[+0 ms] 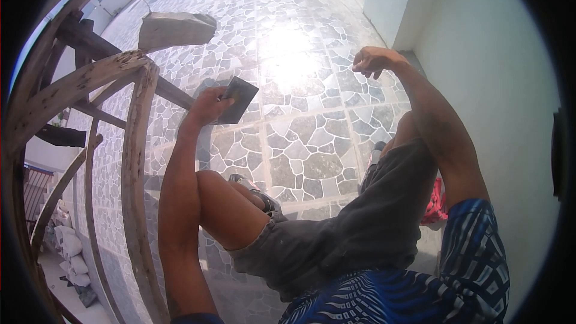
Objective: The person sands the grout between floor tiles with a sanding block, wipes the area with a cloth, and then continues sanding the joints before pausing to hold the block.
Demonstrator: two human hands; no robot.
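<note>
My left hand (209,105) is closed on a flat, dark rectangular plate (241,101), its thumb across the near face. The plate is tilted above the stone-patterned floor, and its exact kind cannot be made out. My right hand (373,61) hangs in the air to the right, past my bent knee. Its fingers curl loosely downward with small gaps between them, and nothing shows in them. Beside my left arm stands a worn wooden frame (137,138) of curved and straight bars.
A pale block (177,29) sits at the top of the wooden frame. A plain light wall (486,66) rises close on the right. Something red (434,205) lies at its foot. Several pale lumps (71,249) lie at lower left. Bright sun glares off the floor (312,162).
</note>
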